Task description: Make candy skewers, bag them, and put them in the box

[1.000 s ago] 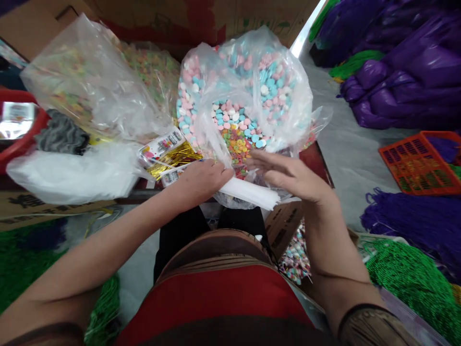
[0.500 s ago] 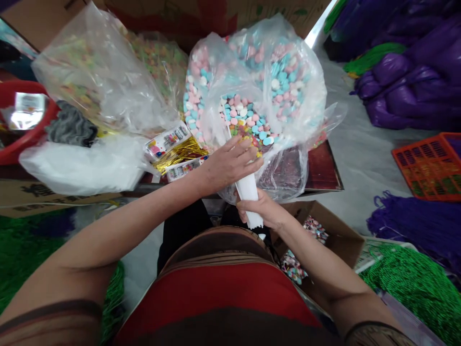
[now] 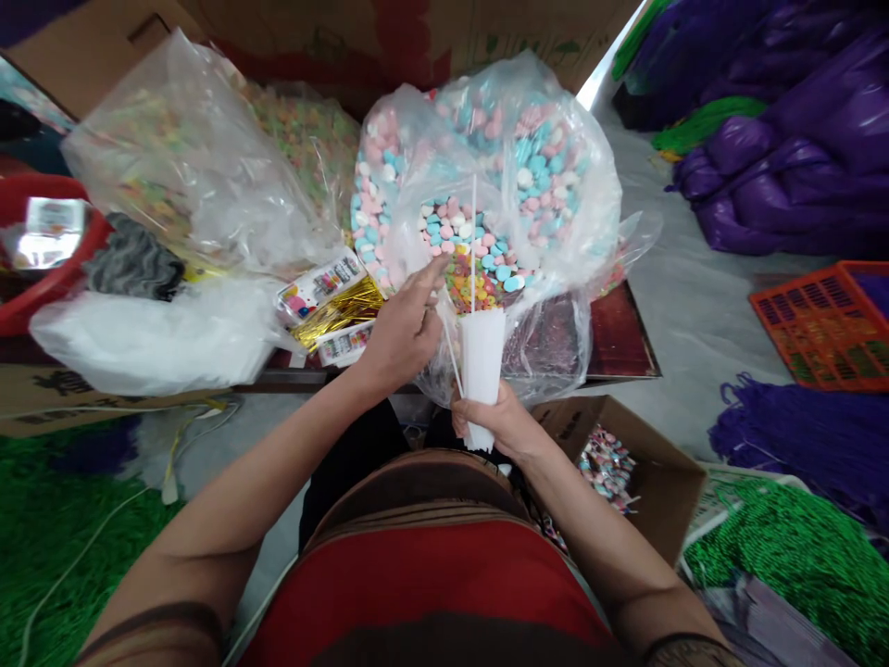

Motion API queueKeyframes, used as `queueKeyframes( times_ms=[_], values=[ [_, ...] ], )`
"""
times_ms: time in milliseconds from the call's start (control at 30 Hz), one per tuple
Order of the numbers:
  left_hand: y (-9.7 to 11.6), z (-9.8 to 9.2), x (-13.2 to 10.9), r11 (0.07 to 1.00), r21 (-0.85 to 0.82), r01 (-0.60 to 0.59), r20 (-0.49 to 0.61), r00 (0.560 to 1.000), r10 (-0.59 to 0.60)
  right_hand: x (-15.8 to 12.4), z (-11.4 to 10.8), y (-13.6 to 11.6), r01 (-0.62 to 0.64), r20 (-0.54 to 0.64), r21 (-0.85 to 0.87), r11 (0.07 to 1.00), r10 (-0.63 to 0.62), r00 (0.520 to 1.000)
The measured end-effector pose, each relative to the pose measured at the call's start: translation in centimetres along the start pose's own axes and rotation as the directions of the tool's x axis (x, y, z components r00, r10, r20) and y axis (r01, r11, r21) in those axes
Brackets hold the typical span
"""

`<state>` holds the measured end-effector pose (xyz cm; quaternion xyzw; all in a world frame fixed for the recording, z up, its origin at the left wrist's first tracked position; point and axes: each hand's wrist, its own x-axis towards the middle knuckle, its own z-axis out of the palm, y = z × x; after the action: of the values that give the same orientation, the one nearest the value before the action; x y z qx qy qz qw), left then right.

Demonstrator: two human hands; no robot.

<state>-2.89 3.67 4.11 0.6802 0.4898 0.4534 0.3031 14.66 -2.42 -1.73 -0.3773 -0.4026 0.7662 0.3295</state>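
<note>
My right hand [image 3: 496, 417] is wrapped round the lower part of a bundle of thin white sticks [image 3: 484, 347], held upright at the table's front edge. One stick [image 3: 473, 232] stands far above the others, and another leans out on the left side. Just left of the bundle is my left hand [image 3: 406, 329], index finger stretched out and the other fingers loosely bent; nothing shows in its grasp. Beyond the bundle, an open clear bag holds pink, white and blue candies [image 3: 455, 222]. Yellow, green and red ring candies [image 3: 472, 278] lie nearer.
Left on the table are gold twist ties [image 3: 340, 310], printed packets [image 3: 323, 278], a white plastic bag [image 3: 159, 333] and a red basin [image 3: 90, 255]. A cardboard box [image 3: 659, 491] with small wrapped pieces stands below right. An orange crate [image 3: 820, 324] and purple bags are farther right.
My left hand has moved left, off the top of the stick bundle, with its fingers now more bent. One stick now rises high above the bundle and another leans out. The right hand keeps its grip.
</note>
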Motion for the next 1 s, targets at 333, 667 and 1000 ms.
queueKeyframes(
  times_ms=[333, 667, 1000],
  values=[
    [1.5, 1.6, 0.7, 0.702, -0.635, 0.323, 0.122, 0.939, -0.321, -0.1, -0.8, 1.1, 0.006, 0.006, -0.099, 0.995, -0.006, 1.000],
    [2.1, -1.0, 3.4, 0.694, -0.694, 0.191, -0.177, 0.889, -0.422, -1.5, -2.4, -0.5, 0.003, -0.212, -0.170, 0.985, -0.039, 0.976],
    [-0.8, 1.0, -0.6, 0.516, -0.790, 0.332, -0.003, 0.839, -0.544, 1.9, -12.3, -6.1, -0.238, -0.643, -0.631, 0.738, -0.328, 0.692]
  ],
)
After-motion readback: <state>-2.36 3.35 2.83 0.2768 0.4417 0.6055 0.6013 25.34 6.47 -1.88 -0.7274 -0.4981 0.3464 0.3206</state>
